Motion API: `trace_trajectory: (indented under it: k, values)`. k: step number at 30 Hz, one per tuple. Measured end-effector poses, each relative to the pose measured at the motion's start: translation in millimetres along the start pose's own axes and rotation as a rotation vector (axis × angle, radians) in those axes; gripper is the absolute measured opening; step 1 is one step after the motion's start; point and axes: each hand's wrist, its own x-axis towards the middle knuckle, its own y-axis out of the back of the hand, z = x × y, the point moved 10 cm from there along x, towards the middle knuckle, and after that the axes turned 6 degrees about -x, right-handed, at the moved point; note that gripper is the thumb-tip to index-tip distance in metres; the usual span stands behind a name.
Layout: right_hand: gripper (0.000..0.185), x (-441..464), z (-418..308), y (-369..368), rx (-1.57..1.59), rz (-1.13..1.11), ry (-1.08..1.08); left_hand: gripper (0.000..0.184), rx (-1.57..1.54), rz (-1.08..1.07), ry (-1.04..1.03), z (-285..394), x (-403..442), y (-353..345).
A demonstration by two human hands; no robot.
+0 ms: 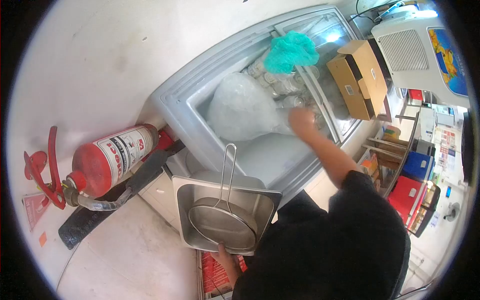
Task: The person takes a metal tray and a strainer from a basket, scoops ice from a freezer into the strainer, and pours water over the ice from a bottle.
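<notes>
One hand was down in the chest freezer, the other steadied a metal pan.
From where I stood, the right hand (302,122) was inside the open freezer (175,112), fingers curled closed around the gathered neck of a clear, frosty plastic bag (242,107), which lay against the freezer's inner side, next to a cluster of small containers (282,86). The left hand (226,258) gripped the near edge of the rectangular metal pan (184,220), thumb over the rim; a round strainer (222,225) sat in it, its looped handle rising past the far edge. A crumpled green bag (291,51) and an open cardboard box (361,80) were on top of the freezer, and a red fire extinguisher (95,165) was off to the left.
</notes>
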Motion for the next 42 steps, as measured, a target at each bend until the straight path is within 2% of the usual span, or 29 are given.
trace_trajectory:
  k: [2,4,8,11,14,16,20,23,26,27,30,31,33,35,37,38,42]
  values:
    - [0.016,13,-19,-38,0.070,-0.092,-0.084,0.064,-0.025,-0.051,0.007,-11,15,13]
    - [0.015,4,-7,-51,0.074,-0.099,-0.018,0.064,0.026,-0.036,-0.024,-11,17,21]
    - [0.015,-6,24,8,0.050,-0.080,0.043,0.065,-0.060,-0.050,0.015,-11,16,8]
    - [0.015,-1,-13,-25,-0.132,0.029,0.073,0.065,-0.056,-0.068,-0.013,-16,23,17]
    - [0.014,1,-11,-46,0.175,-0.069,-0.149,0.064,-0.025,0.017,0.046,-16,18,20]
    - [0.015,-10,8,-56,0.146,-0.150,-0.112,0.064,-0.010,0.007,0.030,-14,17,27]
    - [0.023,-6,37,-1,0.176,-0.200,-0.020,0.065,-0.006,-0.019,0.048,-19,23,21]
    - [0.023,-6,-18,-79,0.223,-0.315,-0.215,0.066,0.000,-0.067,-0.020,-12,22,15]
    - [0.022,-10,-2,-100,0.258,-0.249,-0.094,0.065,0.010,-0.037,-0.018,-12,20,18]
    - [0.021,-12,9,-99,0.229,-0.266,-0.128,0.065,-0.003,-0.044,-0.001,-15,20,14]
    - [0.020,-16,21,-4,0.108,-0.139,0.008,0.065,-0.027,-0.058,0.027,-15,20,12]
    - [0.019,-9,12,-3,0.083,-0.142,-0.004,0.065,-0.028,-0.070,0.022,-17,22,13]
    - [0.017,0,-2,-18,0.033,-0.160,-0.049,0.064,-0.030,-0.091,0.027,-20,22,12]
    - [0.015,12,-20,-68,0.030,-0.086,-0.085,0.065,-0.046,-0.116,0.034,-18,24,4]
    - [0.015,28,-23,-100,0.135,-0.060,-0.020,0.063,-0.012,-0.098,-0.007,-18,28,12]
    - [0.017,31,-12,-98,0.152,-0.135,-0.017,0.063,0.004,-0.082,-0.024,-17,28,18]
    - [0.017,-13,-13,17,0.112,-0.102,0.086,0.060,-0.029,-0.050,0.007,-20,24,20]
